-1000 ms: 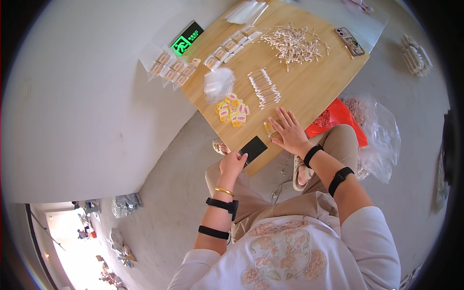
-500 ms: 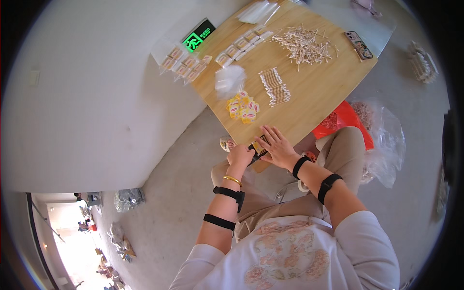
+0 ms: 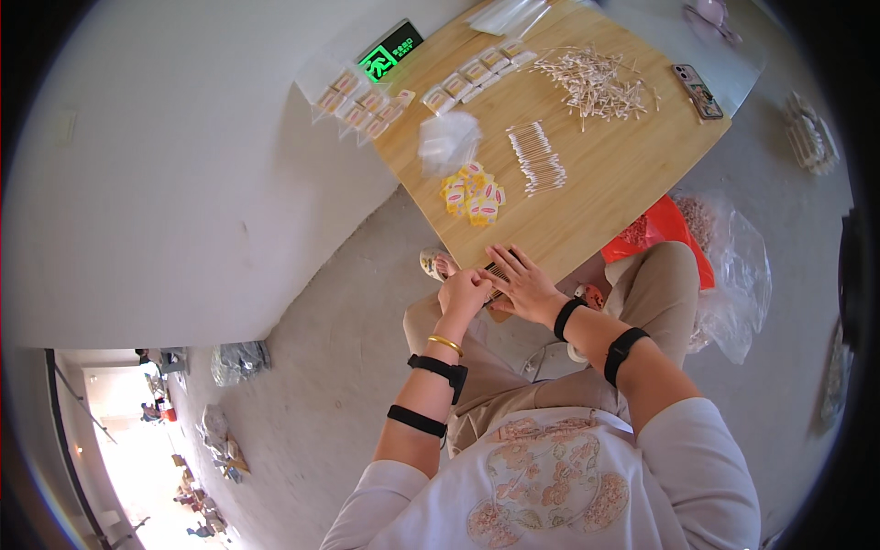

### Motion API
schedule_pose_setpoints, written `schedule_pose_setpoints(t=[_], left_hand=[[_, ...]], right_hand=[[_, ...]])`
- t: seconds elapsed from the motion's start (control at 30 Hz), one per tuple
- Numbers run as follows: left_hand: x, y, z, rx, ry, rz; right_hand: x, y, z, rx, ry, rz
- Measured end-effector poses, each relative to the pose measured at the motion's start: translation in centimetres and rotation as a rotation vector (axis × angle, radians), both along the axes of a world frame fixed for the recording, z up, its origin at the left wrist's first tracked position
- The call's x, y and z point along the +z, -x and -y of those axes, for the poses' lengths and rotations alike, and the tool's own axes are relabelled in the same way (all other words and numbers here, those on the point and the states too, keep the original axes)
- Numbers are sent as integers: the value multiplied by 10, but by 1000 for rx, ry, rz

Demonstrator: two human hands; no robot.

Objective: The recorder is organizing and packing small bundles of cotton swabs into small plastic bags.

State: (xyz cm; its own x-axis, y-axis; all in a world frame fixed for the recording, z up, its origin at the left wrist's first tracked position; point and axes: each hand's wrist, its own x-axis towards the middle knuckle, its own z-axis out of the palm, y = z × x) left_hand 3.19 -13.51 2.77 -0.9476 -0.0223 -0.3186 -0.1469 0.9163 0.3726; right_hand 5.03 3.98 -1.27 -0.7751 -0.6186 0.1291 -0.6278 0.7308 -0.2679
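At the near corner of the wooden table, a small dark holder with thin slats or sticks across it (image 3: 495, 272) lies under my hands. My right hand (image 3: 524, 282) rests over it with fingers stretched out. Beside it my left hand (image 3: 465, 292) is closed, fingertips pinched at the holder's left side; what they grip is hidden. Just beyond is a loose heap of yellow and white printed cards (image 3: 473, 195). Farther up, a neat row of cotton swabs (image 3: 537, 158) lies next to a stack of clear plastic sleeves (image 3: 450, 144).
A tangled pile of cotton swabs (image 3: 596, 82) covers the table's far part, near a phone (image 3: 698, 92) at the right edge. Small filled packs (image 3: 477, 73) line the left edge. Below the table's right side sit a red bag (image 3: 649, 229) and a clear plastic bag (image 3: 733, 284).
My left hand has shifted right, closer to my right hand, covering the holder's end and the yellow piece seen there before. The table appears slightly farther right as the view turns.
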Motion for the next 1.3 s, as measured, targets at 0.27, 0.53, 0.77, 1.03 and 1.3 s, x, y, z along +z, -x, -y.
schedule_pose_setpoints(t=[0.27,0.53,0.77,1.03,1.3], left_hand=[[-30,-27,37,232,-196,-553],[-77,-40,28,562,-534,-91],[-79,-41,15,474,-404,-375],[-72,-41,11,452,-458,-395],[-69,-42,3,510,-469,-434]], right_hand=[[-2,8,-18,-118,53,61],[0,7,-19,-101,-127,-35],[5,2,-4,-91,-104,34],[5,-2,13,-93,-60,24],[-1,-4,15,-101,-85,39]])
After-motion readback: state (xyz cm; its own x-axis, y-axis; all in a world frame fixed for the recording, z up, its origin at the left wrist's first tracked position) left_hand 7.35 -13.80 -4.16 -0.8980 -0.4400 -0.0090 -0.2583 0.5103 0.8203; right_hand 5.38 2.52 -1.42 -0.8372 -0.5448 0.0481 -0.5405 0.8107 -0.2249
